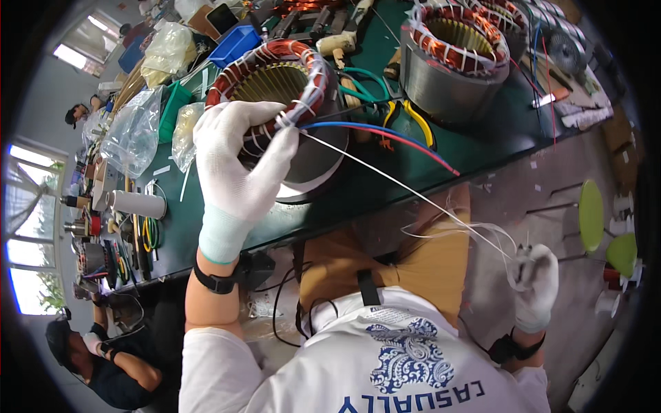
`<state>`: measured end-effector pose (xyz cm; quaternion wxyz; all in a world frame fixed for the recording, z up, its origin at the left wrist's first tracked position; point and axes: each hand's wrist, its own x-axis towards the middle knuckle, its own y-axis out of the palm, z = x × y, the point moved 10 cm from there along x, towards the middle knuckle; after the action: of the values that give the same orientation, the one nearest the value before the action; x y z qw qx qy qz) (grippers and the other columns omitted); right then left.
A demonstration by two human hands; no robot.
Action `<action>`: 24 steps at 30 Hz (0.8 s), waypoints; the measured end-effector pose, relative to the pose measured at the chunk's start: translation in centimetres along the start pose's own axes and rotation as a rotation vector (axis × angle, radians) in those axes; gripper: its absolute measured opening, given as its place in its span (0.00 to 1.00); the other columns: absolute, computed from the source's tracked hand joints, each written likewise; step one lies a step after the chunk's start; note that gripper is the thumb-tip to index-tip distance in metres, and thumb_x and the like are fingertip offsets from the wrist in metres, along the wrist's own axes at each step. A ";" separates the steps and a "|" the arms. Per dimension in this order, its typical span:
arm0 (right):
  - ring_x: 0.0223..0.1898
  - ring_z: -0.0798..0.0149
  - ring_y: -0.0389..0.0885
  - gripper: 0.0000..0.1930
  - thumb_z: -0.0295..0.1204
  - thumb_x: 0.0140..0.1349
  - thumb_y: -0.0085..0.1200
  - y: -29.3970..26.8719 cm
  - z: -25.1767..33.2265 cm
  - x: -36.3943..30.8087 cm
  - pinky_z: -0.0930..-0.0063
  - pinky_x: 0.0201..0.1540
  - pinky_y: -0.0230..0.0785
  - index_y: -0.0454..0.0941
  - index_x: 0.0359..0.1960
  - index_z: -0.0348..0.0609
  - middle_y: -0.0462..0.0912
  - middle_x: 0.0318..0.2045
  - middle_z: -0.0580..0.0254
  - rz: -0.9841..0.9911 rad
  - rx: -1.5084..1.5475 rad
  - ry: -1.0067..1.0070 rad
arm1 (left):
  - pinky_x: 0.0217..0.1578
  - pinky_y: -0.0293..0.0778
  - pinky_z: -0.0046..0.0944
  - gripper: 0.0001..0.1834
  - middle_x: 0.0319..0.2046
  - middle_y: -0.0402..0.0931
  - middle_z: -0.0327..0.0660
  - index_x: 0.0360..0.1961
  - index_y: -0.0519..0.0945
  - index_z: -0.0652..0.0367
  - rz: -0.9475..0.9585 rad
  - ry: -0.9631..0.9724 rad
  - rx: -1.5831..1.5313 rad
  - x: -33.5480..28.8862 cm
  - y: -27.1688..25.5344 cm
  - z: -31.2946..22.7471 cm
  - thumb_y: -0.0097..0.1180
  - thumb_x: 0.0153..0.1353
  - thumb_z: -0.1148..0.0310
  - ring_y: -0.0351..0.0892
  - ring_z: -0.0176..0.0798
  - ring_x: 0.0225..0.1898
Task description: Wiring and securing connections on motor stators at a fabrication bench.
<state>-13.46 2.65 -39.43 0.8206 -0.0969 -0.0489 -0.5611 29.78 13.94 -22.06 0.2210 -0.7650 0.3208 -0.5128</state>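
Note:
In a white glove, my left hand [237, 162] pinches the lacing at the near rim of a motor stator's copper winding [292, 49]. Its thumb and fingers close round the wrapped coil bundle. The stator core [330, 148] stands upright on the green bench. A white lacing cord [406, 193] runs taut from that spot to my gloved right hand [538, 286], out to the right and away from the bench. The fingers there are curled round the cord, with slack loops hanging beside them. Blue and red lead wires [392, 131] stick out from the winding, next to my left thumb.
A second wound stator [451, 79] stands at the right, another partly behind it. Yellow-handled pliers [420, 124], a mallet [336, 45] and a blue bin [235, 45] lie around the work. A white spool [138, 204] is at the left. Green stools [590, 215] stand right; a co-worker [103, 351] sits lower left.

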 end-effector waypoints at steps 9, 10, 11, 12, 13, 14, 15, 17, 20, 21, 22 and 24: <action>0.25 0.70 0.67 0.19 0.43 0.72 0.55 8.9 0.5 -2.3 0.77 0.29 0.58 0.74 0.31 0.38 0.76 0.22 0.61 0.310 0.582 0.290 | 0.56 0.72 0.48 0.20 0.48 0.79 0.42 0.44 0.81 0.55 0.236 0.505 0.455 2.2 2.0 -7.9 0.69 0.47 0.69 0.77 0.48 0.53; 0.25 0.72 0.65 0.19 0.43 0.72 0.55 8.9 0.1 -2.2 0.78 0.28 0.56 0.74 0.31 0.37 0.76 0.23 0.62 0.309 0.580 0.319 | 0.56 0.72 0.48 0.20 0.48 0.79 0.42 0.44 0.81 0.55 0.233 0.507 0.451 2.6 2.3 -7.9 0.69 0.47 0.69 0.77 0.48 0.53; 0.24 0.73 0.63 0.20 0.43 0.72 0.54 8.9 -0.4 -2.2 0.79 0.28 0.55 0.74 0.30 0.36 0.75 0.23 0.63 0.308 0.576 0.347 | 0.56 0.72 0.48 0.17 0.46 0.79 0.40 0.42 0.81 0.54 0.272 0.557 0.517 2.6 3.1 -8.1 0.67 0.47 0.70 0.77 0.47 0.53; 0.24 0.75 0.62 0.21 0.44 0.73 0.54 9.0 -1.1 -2.3 0.80 0.28 0.53 0.74 0.31 0.35 0.74 0.23 0.64 0.281 0.576 0.340 | 0.55 0.72 0.48 0.15 0.45 0.79 0.39 0.39 0.81 0.53 0.310 0.606 0.595 2.6 3.5 -8.3 0.66 0.48 0.70 0.77 0.47 0.53; 0.24 0.75 0.62 0.21 0.44 0.73 0.54 8.9 -1.1 -2.3 0.80 0.28 0.53 0.74 0.31 0.35 0.74 0.23 0.64 0.284 0.578 0.333 | 0.55 0.72 0.48 0.15 0.45 0.79 0.39 0.39 0.81 0.53 0.304 0.607 0.601 2.9 3.3 -8.5 0.66 0.48 0.70 0.77 0.47 0.53; 0.25 0.75 0.64 0.22 0.45 0.72 0.55 9.2 -1.4 -2.4 0.80 0.28 0.56 0.75 0.31 0.35 0.75 0.24 0.64 0.292 0.568 0.379 | 0.55 0.72 0.48 0.12 0.45 0.78 0.39 0.37 0.81 0.54 0.355 0.631 0.624 2.9 3.7 -8.7 0.64 0.49 0.70 0.77 0.46 0.53; 0.25 0.75 0.66 0.23 0.47 0.70 0.56 9.5 -1.6 -2.5 0.80 0.29 0.58 0.75 0.32 0.35 0.76 0.24 0.63 0.303 0.558 0.423 | 0.55 0.72 0.48 0.09 0.45 0.78 0.39 0.35 0.81 0.54 0.403 0.653 0.649 2.8 3.8 -8.8 0.63 0.51 0.70 0.76 0.46 0.53; 0.27 0.75 0.69 0.23 0.48 0.69 0.58 10.2 -2.1 -3.3 0.81 0.31 0.61 0.76 0.33 0.35 0.78 0.26 0.63 0.320 0.508 0.436 | 0.55 0.72 0.49 0.04 0.47 0.77 0.40 0.31 0.81 0.56 0.372 0.639 0.638 2.6 3.9 -8.8 0.60 0.52 0.72 0.76 0.47 0.52; 0.31 0.74 0.74 0.27 0.53 0.66 0.60 10.9 -3.9 -4.7 0.81 0.36 0.66 0.79 0.35 0.35 0.81 0.34 0.62 0.373 0.479 0.472 | 0.53 0.73 0.44 0.10 0.52 0.77 0.41 0.36 0.80 0.60 0.465 0.496 0.495 2.9 4.3 -7.0 0.64 0.50 0.74 0.76 0.45 0.52; 0.31 0.74 0.74 0.27 0.54 0.66 0.59 11.1 -3.6 -4.9 0.81 0.36 0.65 0.80 0.35 0.35 0.81 0.35 0.63 0.406 0.491 0.460 | 0.53 0.73 0.44 0.10 0.52 0.77 0.41 0.36 0.80 0.60 0.452 0.495 0.503 2.7 3.9 -6.3 0.64 0.50 0.74 0.76 0.45 0.52; 0.31 0.75 0.73 0.29 0.56 0.66 0.58 11.3 -3.5 -5.2 0.81 0.35 0.63 0.80 0.36 0.34 0.80 0.34 0.63 0.431 0.497 0.453 | 0.50 0.73 0.39 0.10 0.52 0.77 0.41 0.37 0.79 0.61 0.441 0.265 0.160 2.7 3.0 -4.2 0.62 0.51 0.77 0.77 0.41 0.49; 0.31 0.75 0.71 0.29 0.55 0.67 0.57 11.5 -3.1 -5.1 0.82 0.34 0.62 0.80 0.36 0.33 0.80 0.34 0.62 0.439 0.538 0.451 | 0.43 0.72 0.30 0.09 0.50 0.80 0.41 0.39 0.77 0.63 0.380 0.059 -0.160 2.4 1.9 -2.2 0.57 0.57 0.83 0.76 0.30 0.41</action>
<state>-4.66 10.69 -44.60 0.9070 0.2384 0.0092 -0.3470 27.85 10.85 -21.00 0.2428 -0.6906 0.5052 -0.4570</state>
